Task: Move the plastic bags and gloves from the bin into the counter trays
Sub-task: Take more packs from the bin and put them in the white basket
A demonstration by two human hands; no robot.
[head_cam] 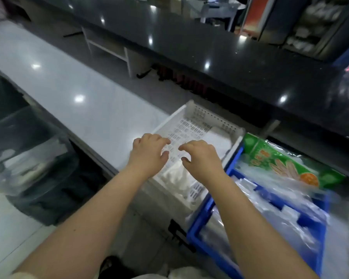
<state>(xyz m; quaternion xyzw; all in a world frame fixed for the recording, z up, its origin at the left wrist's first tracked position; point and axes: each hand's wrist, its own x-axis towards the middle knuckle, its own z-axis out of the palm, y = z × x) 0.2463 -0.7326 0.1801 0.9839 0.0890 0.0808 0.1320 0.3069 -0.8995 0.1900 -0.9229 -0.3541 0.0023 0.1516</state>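
Our left hand (149, 153) and right hand (199, 158) hang over the white tray (220, 122), fingers curled, holding nothing. Bags (175, 176) lie in it. We think we go back to the bin (24, 150) next.

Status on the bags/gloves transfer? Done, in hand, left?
Done: white tray holds a few bags; blue tray has bags and the green glove pack. In hand: nothing; left hand and right hand hover open over the white tray. Left: unclear, source bin not identifiable.
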